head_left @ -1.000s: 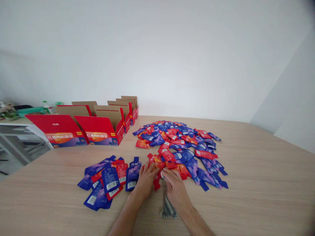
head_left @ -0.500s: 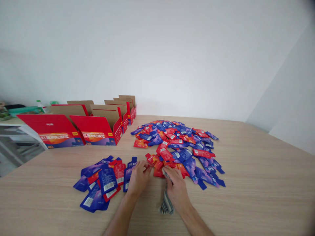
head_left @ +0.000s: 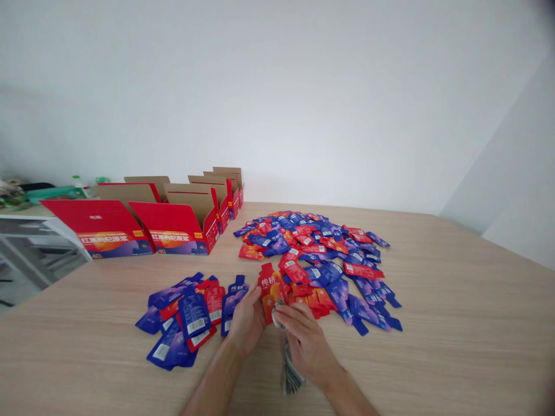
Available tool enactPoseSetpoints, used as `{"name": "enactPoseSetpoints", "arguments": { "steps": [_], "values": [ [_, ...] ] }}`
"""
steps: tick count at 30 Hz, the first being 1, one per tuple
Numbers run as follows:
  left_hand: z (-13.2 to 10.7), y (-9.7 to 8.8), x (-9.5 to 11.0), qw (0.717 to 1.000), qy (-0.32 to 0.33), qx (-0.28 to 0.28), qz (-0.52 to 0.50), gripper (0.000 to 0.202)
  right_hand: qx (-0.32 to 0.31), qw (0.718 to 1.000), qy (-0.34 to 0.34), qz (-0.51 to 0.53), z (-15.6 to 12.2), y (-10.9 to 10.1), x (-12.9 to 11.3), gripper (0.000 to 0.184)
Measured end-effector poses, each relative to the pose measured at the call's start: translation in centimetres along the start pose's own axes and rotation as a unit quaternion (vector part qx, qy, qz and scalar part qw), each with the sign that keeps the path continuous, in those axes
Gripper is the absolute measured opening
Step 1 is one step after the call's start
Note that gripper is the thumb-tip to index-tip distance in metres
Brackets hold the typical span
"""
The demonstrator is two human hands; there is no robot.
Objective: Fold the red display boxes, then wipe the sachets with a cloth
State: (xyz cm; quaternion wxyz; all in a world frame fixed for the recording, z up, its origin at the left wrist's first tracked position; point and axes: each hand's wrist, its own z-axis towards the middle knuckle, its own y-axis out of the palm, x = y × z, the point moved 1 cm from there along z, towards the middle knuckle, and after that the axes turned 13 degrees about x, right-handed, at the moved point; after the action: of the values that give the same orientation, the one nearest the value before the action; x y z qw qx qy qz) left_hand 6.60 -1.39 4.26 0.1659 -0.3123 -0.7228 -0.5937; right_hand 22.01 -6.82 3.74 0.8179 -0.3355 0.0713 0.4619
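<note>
My left hand [head_left: 248,321] is closed on a red and orange pouch [head_left: 269,284], held with its printed front up and its narrow spout end pointing away from me. In my right hand [head_left: 306,341] is a striped cloth [head_left: 292,370], bunched at the fingertips against the pouch's lower right part, its loose end hanging toward me. Just left of my left hand lies a blue pouch [head_left: 234,297]. Further left is a small heap of blue and red pouches [head_left: 193,315]. A larger pile of mixed pouches [head_left: 318,240] spreads beyond my hands.
Open red cartons [head_left: 173,228] with raised flaps stand in rows at the left back of the wooden table [head_left: 455,300]. A white wall [head_left: 329,104] rises behind it. At the far left, a side table [head_left: 26,216] carries a bottle [head_left: 80,185] and other items.
The red pouch is now lifted clear of the pile's near edge in my left hand. My right hand has brought the cloth against it. The view has shifted slightly.
</note>
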Motion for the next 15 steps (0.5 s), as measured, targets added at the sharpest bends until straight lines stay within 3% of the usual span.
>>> {"name": "enactPoseSetpoints", "arguments": {
  "steps": [3, 6, 12, 15],
  "values": [
    [-0.5, 0.3, 0.0, 0.999, 0.002, -0.046, 0.014, 0.047, -0.038, 0.999, -0.014, -0.004, 0.1, 0.7, -0.3, 0.054],
    [-0.8, 0.3, 0.0, 0.996, 0.015, -0.077, 0.037, 0.057, -0.009, 1.000, 0.008, -0.022, 0.1, 1.0, 0.4, 0.054],
    [-1.1, 0.5, -0.3, 0.993, -0.013, -0.099, 0.068, 0.053, 0.088, 0.992, 0.028, -0.089, -0.1, -0.4, 3.2, 0.051],
    [-1.3, 0.8, -0.4, 0.994, -0.005, -0.086, 0.069, 0.054, 0.058, 0.995, -0.005, -0.078, 0.0, -1.0, 2.9, 0.055]
  ]
}}
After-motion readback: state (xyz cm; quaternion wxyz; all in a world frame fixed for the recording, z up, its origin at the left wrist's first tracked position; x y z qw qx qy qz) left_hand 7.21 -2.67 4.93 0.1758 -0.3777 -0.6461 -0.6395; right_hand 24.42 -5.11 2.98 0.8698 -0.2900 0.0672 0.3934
